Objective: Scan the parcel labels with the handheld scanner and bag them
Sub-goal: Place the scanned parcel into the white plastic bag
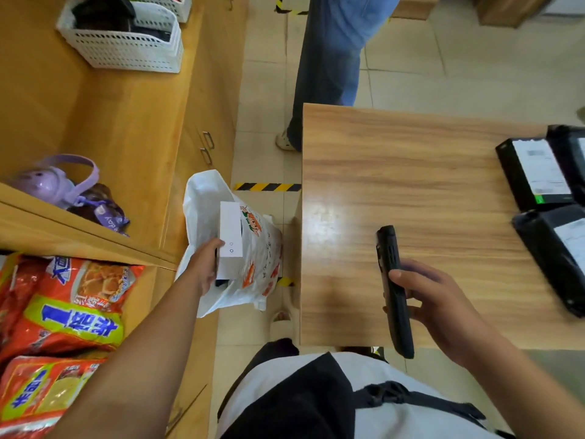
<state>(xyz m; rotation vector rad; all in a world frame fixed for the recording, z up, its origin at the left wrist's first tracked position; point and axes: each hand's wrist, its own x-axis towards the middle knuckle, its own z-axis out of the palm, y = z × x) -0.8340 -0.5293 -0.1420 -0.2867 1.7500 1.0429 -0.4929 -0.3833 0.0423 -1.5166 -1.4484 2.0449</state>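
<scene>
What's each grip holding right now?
Left grip: holds a white box at the plastic bag mouth.
Right grip: holds the black scanner over the table.

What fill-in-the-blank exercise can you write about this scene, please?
1. The right hand holds the ____ above the table.
2. The left hand holds a white box at the plastic ____.
3. The parcels on the table are ____ with white labels.
Missing words: scanner; bag; black.
</scene>
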